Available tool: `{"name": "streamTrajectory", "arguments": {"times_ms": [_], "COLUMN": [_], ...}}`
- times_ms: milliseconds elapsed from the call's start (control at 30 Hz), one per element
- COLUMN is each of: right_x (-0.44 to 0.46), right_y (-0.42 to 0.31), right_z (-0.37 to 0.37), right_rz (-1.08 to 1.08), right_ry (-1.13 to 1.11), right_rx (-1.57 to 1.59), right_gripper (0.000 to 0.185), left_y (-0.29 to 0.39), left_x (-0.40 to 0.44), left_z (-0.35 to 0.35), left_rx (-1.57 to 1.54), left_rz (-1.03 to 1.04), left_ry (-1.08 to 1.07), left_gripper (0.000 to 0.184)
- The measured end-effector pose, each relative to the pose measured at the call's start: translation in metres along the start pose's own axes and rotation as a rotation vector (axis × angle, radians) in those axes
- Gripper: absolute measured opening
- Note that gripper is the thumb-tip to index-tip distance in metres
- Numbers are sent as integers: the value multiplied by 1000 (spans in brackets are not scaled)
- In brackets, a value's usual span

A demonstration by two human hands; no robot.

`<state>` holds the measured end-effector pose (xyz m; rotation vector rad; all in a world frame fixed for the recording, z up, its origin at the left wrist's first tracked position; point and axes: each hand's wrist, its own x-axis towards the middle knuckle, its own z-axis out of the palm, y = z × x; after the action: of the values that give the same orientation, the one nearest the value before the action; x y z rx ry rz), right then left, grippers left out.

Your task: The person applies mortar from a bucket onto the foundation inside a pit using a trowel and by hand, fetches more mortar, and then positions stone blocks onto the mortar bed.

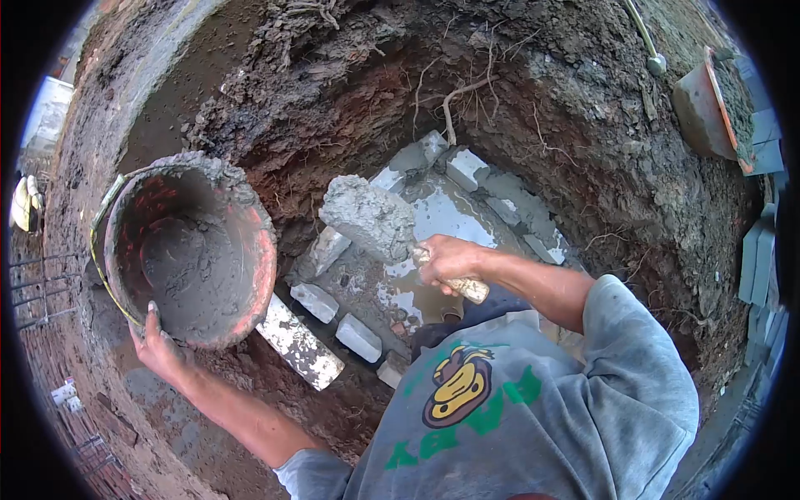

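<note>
My left hand (160,348) grips the near rim of a mortar-caked orange bucket (263,265), thumb over the edge and the other fingers hidden behind it. The bucket is tipped toward me, with wet grey mortar (196,262) inside. In my right hand (450,262) is the worn handle of a trowel (473,289). A thick heap of mortar (367,218) covers its blade, held over the pit to the right of the bucket. Below the trowel, pale blocks (358,337) line the pit floor around a puddle (450,217).
Steep earth walls with exposed roots (454,108) surround the pit. A mortar-covered white pipe (300,343) slants beside the bucket. At the upper right stands another bucket (704,108) filled with mortar, near stacked grey blocks (757,258). Steel bars (42,283) lie at the far left.
</note>
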<state>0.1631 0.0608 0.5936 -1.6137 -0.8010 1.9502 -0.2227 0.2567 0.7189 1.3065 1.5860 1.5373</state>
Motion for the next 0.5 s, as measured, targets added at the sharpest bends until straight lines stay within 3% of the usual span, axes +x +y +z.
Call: {"name": "streamTrajectory", "arguments": {"times_ms": [167, 267, 333, 400, 500], "right_x": [-9, 0, 40, 78, 155], "right_y": [96, 131, 184, 215, 247], "right_z": [-72, -104, -147, -182, -234], "right_rz": [172, 277, 290, 291, 253], "right_ry": [106, 216, 291, 328, 386], "right_rx": [67, 144, 181, 207, 241], "right_gripper": [15, 16, 16, 16, 14], "left_y": [27, 5, -60, -120, -223], "left_x": [-40, -78, -122, -159, -226], "left_z": [47, 96, 138, 165, 195], "left_rx": [23, -35, 113, 88, 110], "left_rz": [-94, -297, -501, -581, -681], "left_ry": [-231, -283, -184, -282, -264], "left_gripper": [42, 44, 41, 41, 40]}}
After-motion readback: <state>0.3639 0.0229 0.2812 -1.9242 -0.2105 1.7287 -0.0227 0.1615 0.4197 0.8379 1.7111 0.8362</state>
